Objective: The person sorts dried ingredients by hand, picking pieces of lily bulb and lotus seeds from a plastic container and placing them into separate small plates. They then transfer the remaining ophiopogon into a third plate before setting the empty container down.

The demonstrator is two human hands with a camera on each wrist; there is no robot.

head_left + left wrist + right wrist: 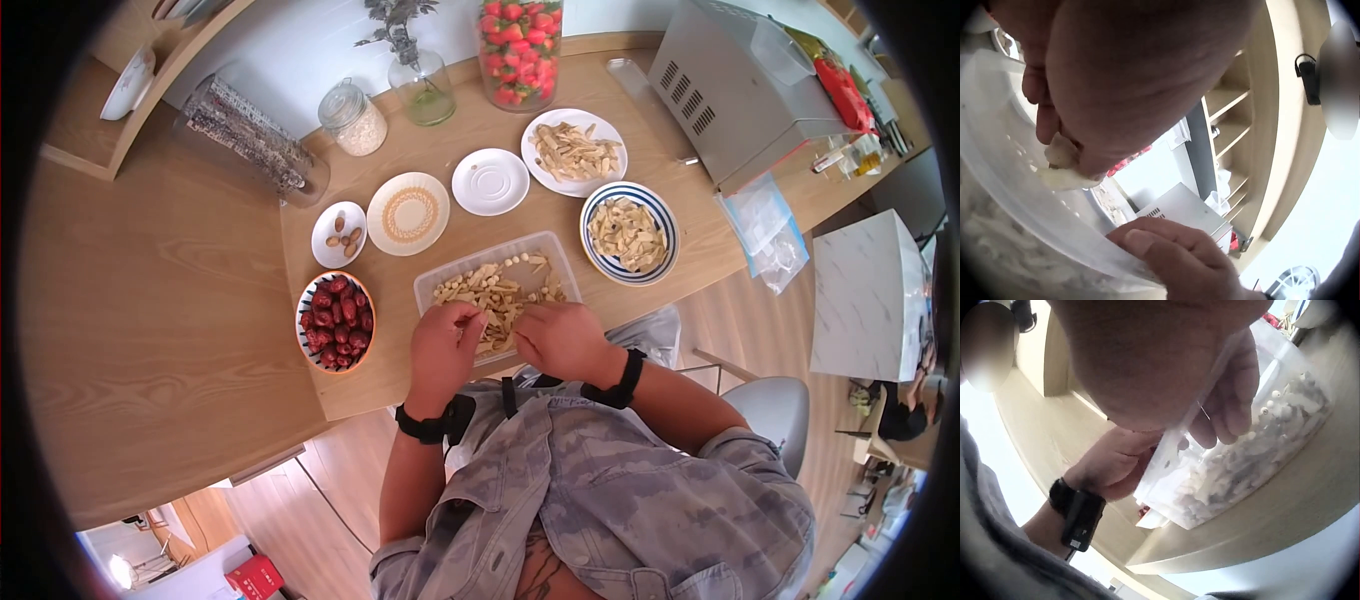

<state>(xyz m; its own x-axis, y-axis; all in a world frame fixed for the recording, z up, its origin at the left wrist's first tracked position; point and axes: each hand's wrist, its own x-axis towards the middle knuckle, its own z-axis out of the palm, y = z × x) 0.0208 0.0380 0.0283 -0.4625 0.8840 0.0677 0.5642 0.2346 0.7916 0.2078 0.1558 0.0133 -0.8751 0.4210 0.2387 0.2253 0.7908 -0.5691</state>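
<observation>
A clear plastic box (pixel 565 262) full of pale dried strips and small round white pieces stands at the table's front edge. Over its near left part, my left hand (pixel 447 345) pinches pale dried pieces (pixel 1061 152) between thumb and fingers, as the left wrist view shows. My right hand (pixel 565 340) grips the box's near rim on the right. In the right wrist view its fingers (pixel 1229 412) hang inside the box wall, above the contents.
Left of the box are a bowl of red dates (pixel 337 322) and a small plate with several brown nuts (pixel 343 240). Behind stand a patterned plate (pixel 408 214), a white plate (pixel 490 182) and a plate of pale strips (pixel 575 150). A striped bowl (pixel 628 234) of pale slices is right.
</observation>
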